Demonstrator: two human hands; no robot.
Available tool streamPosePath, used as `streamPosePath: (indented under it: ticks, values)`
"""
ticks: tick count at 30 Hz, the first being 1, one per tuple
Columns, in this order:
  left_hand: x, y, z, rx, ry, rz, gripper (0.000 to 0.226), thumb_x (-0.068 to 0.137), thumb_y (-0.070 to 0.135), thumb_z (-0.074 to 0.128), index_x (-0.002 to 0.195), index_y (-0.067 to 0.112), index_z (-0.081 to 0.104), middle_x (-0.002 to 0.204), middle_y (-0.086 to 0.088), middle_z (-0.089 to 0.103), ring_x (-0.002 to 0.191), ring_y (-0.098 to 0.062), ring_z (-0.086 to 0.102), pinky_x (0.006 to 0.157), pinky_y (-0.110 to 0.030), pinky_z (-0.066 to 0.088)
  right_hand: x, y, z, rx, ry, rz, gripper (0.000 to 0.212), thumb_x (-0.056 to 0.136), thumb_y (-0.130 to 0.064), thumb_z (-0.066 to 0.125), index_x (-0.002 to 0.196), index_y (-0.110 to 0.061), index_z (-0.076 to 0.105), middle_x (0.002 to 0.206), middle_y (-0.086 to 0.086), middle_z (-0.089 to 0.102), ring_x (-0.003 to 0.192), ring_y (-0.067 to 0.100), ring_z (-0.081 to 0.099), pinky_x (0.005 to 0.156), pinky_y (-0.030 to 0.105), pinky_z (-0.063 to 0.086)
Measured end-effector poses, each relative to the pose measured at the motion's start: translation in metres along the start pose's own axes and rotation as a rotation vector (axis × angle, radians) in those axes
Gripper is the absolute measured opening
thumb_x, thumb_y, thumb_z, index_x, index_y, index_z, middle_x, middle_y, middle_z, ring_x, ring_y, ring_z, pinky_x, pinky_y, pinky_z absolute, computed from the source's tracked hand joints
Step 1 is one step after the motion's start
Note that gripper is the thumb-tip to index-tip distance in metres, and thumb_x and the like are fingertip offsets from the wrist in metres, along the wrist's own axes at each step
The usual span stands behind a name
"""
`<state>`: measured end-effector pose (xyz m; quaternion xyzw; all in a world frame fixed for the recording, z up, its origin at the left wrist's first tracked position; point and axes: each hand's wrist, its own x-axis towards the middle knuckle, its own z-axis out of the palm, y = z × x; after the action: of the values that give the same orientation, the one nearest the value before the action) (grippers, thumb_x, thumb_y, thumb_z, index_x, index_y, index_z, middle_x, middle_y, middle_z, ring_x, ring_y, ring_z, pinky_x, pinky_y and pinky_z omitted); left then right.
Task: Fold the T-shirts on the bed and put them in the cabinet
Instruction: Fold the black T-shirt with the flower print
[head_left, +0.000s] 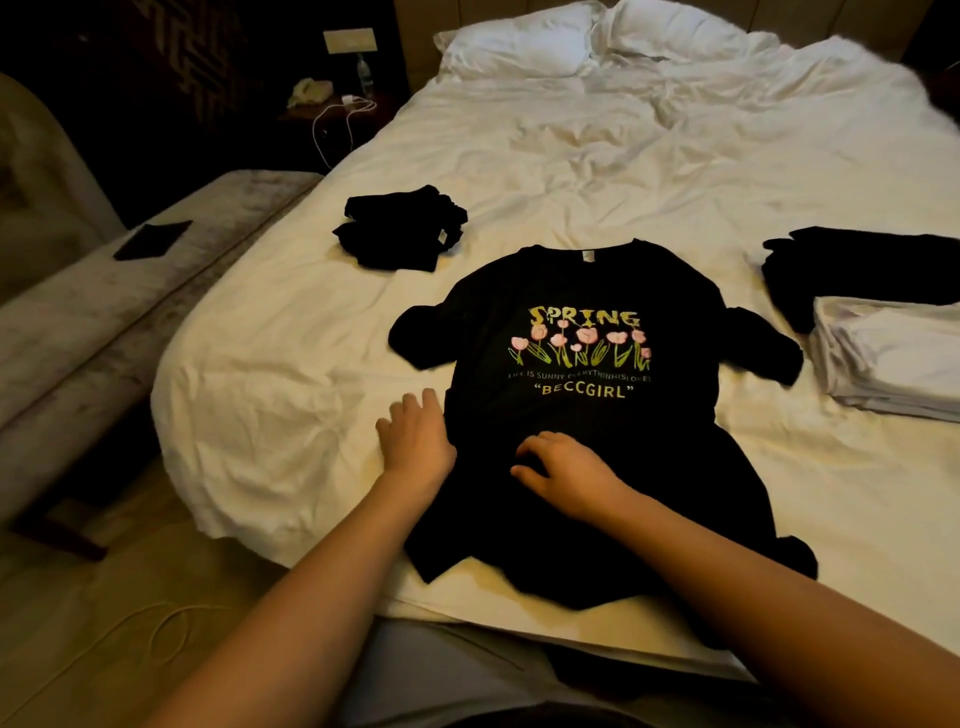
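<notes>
At the foot of the bed (597, 171) you have the black printed T-shirt (582, 415) spread face up, collar away from you, so both sleeves lie out ready to fold. Your left hand (415, 434) lies flat at its left edge, its grip wide, pinning the cloth; your right hand (563, 467) rests on the lower front, fingers loosely bent, holding nothing, likely smoothing. Folded dark shirts (402, 228) sit beyond, well apart; a white stack (893, 358) lies right. White rumpled sheets, dim room, a padded bench (130, 291) at left.
</notes>
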<state>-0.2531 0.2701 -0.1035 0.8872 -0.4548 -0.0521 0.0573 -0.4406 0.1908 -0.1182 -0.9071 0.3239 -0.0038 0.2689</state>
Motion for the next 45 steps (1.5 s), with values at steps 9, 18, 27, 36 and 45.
streamPosePath:
  ticks: [9,18,27,36,45]
  values:
    - [0.002,0.088,0.034,-0.169,-0.252,0.681,0.024,0.095,0.027,0.057,0.118,0.027,0.061,0.118,0.003,0.057,0.116,-0.018,0.048,0.098,-0.033,0.04,-0.044,0.069,-0.03,-0.184,0.459,0.344,0.028,0.096,-0.037,0.053,0.113,-0.017,0.065,0.111,0.005,0.064,0.109,0.027,0.054,0.089,0.04,0.044]
    - [-0.031,0.208,0.057,-0.316,-0.392,0.874,0.035,0.096,0.045,0.058,0.122,0.022,0.063,0.114,0.001,0.06,0.109,-0.016,0.056,0.095,-0.038,0.048,-0.108,0.134,-0.062,0.373,0.343,0.745,0.029,0.098,-0.029,0.057,0.116,-0.006,0.056,0.105,0.014,0.065,0.09,0.028,0.063,0.067,0.034,0.046]
    - [-0.032,0.224,0.065,-0.242,-0.449,0.941,0.032,0.093,0.042,0.064,0.118,0.022,0.064,0.111,0.002,0.064,0.102,-0.015,0.059,0.089,-0.035,0.05,-0.131,0.161,-0.08,0.562,0.223,0.844,0.043,0.1,-0.034,0.054,0.068,-0.006,0.051,0.064,0.009,0.052,0.053,0.018,0.046,0.05,0.028,0.032]
    - [0.0,0.235,0.063,-0.405,-0.484,0.791,0.021,0.097,0.03,0.06,0.115,0.023,0.068,0.106,0.005,0.062,0.094,-0.009,0.058,0.086,-0.029,0.049,-0.113,0.163,-0.088,0.346,0.498,0.739,0.052,0.099,-0.051,0.047,0.082,-0.005,0.065,0.078,0.01,0.066,0.07,0.023,0.06,0.066,0.037,0.047]
    - [0.064,0.286,0.061,-0.461,-0.256,0.682,0.026,0.096,0.03,0.06,0.12,0.02,0.065,0.111,0.002,0.059,0.108,-0.017,0.054,0.094,-0.036,0.048,-0.062,0.221,-0.107,0.208,0.71,0.649,0.035,0.096,-0.029,0.059,0.123,-0.008,0.059,0.122,0.012,0.055,0.114,0.03,0.051,0.091,0.04,0.043]
